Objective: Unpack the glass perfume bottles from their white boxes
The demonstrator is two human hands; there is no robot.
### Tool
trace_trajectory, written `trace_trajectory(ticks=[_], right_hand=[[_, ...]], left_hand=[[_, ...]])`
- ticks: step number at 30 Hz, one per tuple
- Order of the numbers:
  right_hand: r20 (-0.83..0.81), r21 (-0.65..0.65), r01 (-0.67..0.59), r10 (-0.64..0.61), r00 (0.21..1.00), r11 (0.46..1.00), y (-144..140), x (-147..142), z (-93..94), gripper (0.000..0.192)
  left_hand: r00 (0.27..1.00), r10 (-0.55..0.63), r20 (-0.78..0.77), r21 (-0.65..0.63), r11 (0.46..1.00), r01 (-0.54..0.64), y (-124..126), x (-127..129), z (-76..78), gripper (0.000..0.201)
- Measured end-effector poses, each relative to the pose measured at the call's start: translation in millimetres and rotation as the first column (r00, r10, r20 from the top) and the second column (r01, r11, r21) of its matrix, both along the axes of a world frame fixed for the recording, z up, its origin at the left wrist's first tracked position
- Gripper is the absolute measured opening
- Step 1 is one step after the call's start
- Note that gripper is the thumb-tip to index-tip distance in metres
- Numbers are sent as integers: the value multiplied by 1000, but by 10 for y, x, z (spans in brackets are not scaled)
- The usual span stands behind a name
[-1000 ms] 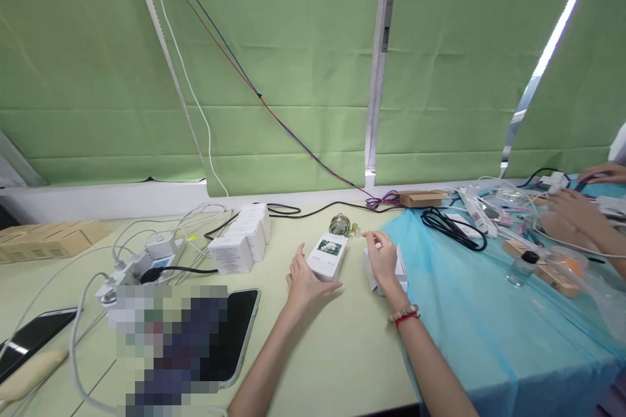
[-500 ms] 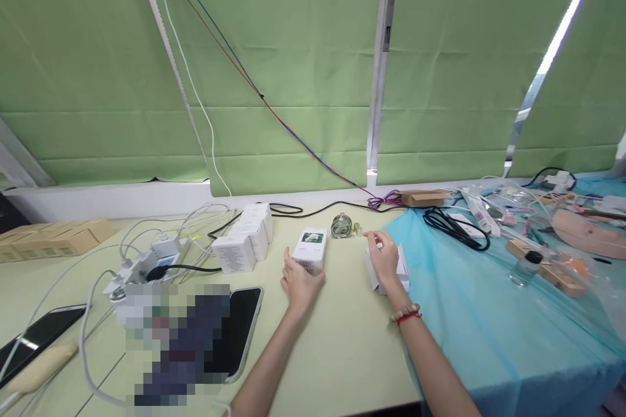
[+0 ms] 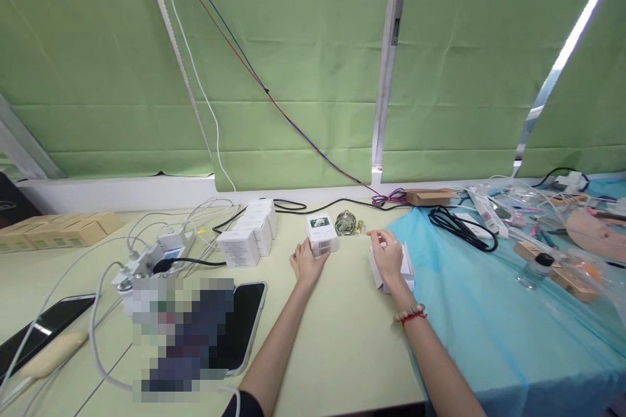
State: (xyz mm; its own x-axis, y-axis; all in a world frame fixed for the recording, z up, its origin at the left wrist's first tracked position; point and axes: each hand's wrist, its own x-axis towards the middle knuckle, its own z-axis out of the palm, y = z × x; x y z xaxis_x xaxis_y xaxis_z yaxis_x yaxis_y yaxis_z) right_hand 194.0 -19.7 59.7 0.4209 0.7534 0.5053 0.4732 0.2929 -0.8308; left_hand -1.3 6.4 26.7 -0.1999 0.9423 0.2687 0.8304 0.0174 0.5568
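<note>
A small white box [image 3: 322,244] with a dark green picture on top rests on the table. My left hand [image 3: 308,263] is closed about its near left corner, fingers along the side and thumb at the near face. My right hand [image 3: 386,255] has its fingers curled with the tips drawn together; whether anything is pinched there is too small to tell. Below and beside that hand lies another white box [image 3: 407,268], partly hidden by it. Between the hands, farther back, sit a round glass bottle [image 3: 345,223] and small gold-coloured pieces [image 3: 361,227].
Stacked white boxes [image 3: 249,234], a power strip [image 3: 161,251] with cables and a phone [image 3: 244,322] are on the left. Blue sheeting [image 3: 464,319] covers the right, bearing a coiled black cable [image 3: 460,228] and a small clear bottle [image 3: 535,270].
The white box at my left hand has moved back and turned, so its near face shows more. My left hand has moved forward with it. My right hand has barely changed.
</note>
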Motion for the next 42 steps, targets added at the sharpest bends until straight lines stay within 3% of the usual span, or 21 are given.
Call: trace_trajectory(ticks=[6,9,12,16,19,24,30,36,42], right_hand=[[10,-37,2,-2,1000,999,-2,-7,2,34],[72,-49,22,-18,997,999,-24,-25,9,34],[138,-22,23,-19,990,999,-46,-55,4,36],[210,-3,-7,7,978,1000,-62,-107,-20,36],[234,-13,-35,37,972,999,-74,-137,-24,35],[233,-43,36,-25,972,998,-77,-98,-8,36],[355,-65,245,-207,912,967,-6,76,-50,32],[444,-116,307,-227,867,945,30,101,-155,29],[547,-136,387,-257,797,912,28,100,-208,35]], left_hand=[[999,-36,12,-25,999,37,188,-4,14,53],[998,-45,40,-9,999,45,194,4,7,80],[998,-56,38,85,995,52,158,37,-3,104],[957,-226,-184,222,938,265,103,102,-21,69],[909,-284,-306,229,905,360,80,138,-32,56],[919,-224,-325,187,937,294,65,152,-16,54],[929,-216,-300,212,935,285,53,152,1,48],[943,-200,-266,243,933,267,58,144,-22,43],[941,-171,-292,280,926,255,25,164,5,63]])
